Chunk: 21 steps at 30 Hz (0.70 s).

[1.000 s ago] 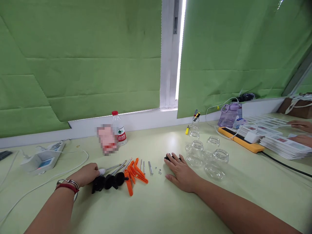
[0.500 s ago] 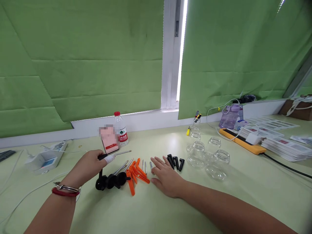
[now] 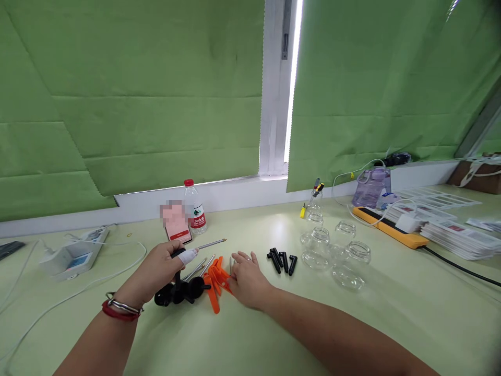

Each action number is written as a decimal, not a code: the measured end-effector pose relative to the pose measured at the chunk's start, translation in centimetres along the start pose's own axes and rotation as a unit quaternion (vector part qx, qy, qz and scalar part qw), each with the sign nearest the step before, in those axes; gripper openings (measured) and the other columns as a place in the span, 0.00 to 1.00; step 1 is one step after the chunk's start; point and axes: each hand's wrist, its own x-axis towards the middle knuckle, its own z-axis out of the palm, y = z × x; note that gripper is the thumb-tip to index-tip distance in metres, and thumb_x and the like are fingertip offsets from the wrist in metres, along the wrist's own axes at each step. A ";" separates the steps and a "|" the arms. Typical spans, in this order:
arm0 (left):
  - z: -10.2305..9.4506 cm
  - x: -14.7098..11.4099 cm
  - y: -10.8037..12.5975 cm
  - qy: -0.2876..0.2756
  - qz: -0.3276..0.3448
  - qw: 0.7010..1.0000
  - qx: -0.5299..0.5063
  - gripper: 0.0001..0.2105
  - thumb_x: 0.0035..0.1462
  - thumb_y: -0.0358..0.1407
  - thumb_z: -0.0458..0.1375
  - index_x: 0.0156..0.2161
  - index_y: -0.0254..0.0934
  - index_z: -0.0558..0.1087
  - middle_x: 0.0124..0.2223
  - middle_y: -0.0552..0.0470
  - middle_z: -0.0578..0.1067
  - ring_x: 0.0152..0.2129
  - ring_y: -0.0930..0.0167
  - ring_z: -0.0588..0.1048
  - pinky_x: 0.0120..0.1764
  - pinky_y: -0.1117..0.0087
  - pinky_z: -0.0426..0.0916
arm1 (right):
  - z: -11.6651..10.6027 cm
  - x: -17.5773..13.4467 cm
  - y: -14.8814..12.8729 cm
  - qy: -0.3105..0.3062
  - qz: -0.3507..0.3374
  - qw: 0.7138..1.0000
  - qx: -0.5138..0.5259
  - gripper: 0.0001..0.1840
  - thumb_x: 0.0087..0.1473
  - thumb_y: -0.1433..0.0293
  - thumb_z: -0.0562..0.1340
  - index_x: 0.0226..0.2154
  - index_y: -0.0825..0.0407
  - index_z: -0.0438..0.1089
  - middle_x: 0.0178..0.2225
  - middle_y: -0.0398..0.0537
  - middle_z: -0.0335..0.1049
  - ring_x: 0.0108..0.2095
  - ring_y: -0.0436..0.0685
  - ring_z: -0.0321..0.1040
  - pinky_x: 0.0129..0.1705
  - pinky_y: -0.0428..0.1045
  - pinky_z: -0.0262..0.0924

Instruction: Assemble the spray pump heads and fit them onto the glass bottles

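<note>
My left hand (image 3: 161, 269) is closed around a black plastic part with a thin metal rod (image 3: 211, 244) that points right and has a brass-coloured tip. Below it lie black round-headed parts (image 3: 194, 287) with metal rods slanting up from them. Orange plastic levers (image 3: 213, 298) form a small pile between my hands. My right hand (image 3: 249, 282) rests palm down on the table just right of the levers, fingers apart and slightly bent. One slim metal rod (image 3: 230, 265) shows at its fingertips; the other loose rods are hidden under the hand.
Black nozzle-like pieces (image 3: 284, 261) lie right of my right hand, with clear bottles (image 3: 315, 256) beyond. A phone (image 3: 178, 224) leans by a water bottle (image 3: 198, 216). A power strip (image 3: 86, 256) sits left; an orange-black strip (image 3: 387, 227) and paper stacks (image 3: 462, 235) are right.
My left hand has moved right and slightly down with the black part and its rod. My right hand has slid left, away from the black pieces, over the loose rods beside the orange levers.
</note>
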 end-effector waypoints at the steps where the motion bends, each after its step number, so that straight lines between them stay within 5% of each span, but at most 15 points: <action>1: 0.1 -0.1 0.2 -0.004 0.004 1.000 -0.007 0.16 0.46 0.49 0.58 0.29 0.37 0.65 0.20 0.60 0.63 0.17 0.74 0.63 0.21 0.75 0.58 | -0.2 0.0 0.1 0.013 0.005 1.000 0.024 0.10 0.52 0.70 0.55 0.26 0.56 0.70 0.57 0.60 0.57 0.61 0.64 0.47 0.61 0.63 0.32; 5: 1.2 -0.7 0.9 -0.026 0.016 0.999 -0.023 0.16 0.48 0.50 0.57 0.27 0.37 0.64 0.20 0.59 0.66 0.18 0.74 0.64 0.22 0.75 0.60 | -1.5 -0.2 1.1 0.102 0.015 0.981 0.165 0.10 0.53 0.68 0.56 0.25 0.54 0.67 0.50 0.57 0.65 0.53 0.59 0.60 0.53 0.54 0.53; 8: 2.6 -1.2 1.0 -0.058 0.008 0.998 -0.034 0.16 0.51 0.49 0.56 0.28 0.37 0.65 0.18 0.58 0.68 0.15 0.75 0.64 0.20 0.76 0.58 | -3.3 -0.9 2.2 0.130 0.067 0.948 0.282 0.08 0.52 0.65 0.58 0.27 0.53 0.65 0.32 0.49 0.70 0.33 0.55 0.67 0.37 0.51 0.60; 11: 4.6 -1.8 0.9 -0.092 0.024 0.992 -0.081 0.14 0.51 0.47 0.57 0.29 0.37 0.64 0.19 0.56 0.72 0.17 0.72 0.69 0.21 0.75 0.61 | -5.6 -2.7 3.5 0.114 0.112 0.890 0.426 0.09 0.50 0.65 0.61 0.29 0.54 0.65 0.24 0.43 0.66 0.29 0.52 0.65 0.34 0.49 0.59; 15: 7.8 -2.5 0.7 -0.115 0.039 0.984 -0.134 0.13 0.51 0.44 0.58 0.28 0.38 0.63 0.23 0.55 0.73 0.20 0.71 0.72 0.24 0.73 0.65 | -7.9 -6.2 5.3 0.085 0.081 0.792 0.599 0.13 0.47 0.68 0.66 0.37 0.52 0.67 0.31 0.44 0.67 0.28 0.48 0.63 0.35 0.47 0.57; 21: 11.1 -2.8 -0.2 -0.120 0.029 0.984 -0.128 0.11 0.48 0.40 0.60 0.29 0.38 0.61 0.21 0.60 0.67 0.17 0.73 0.71 0.21 0.74 0.63 | -7.1 -9.8 7.7 -0.041 0.058 0.700 0.711 0.17 0.48 0.72 0.66 0.43 0.51 0.69 0.31 0.44 0.66 0.27 0.47 0.64 0.37 0.50 0.57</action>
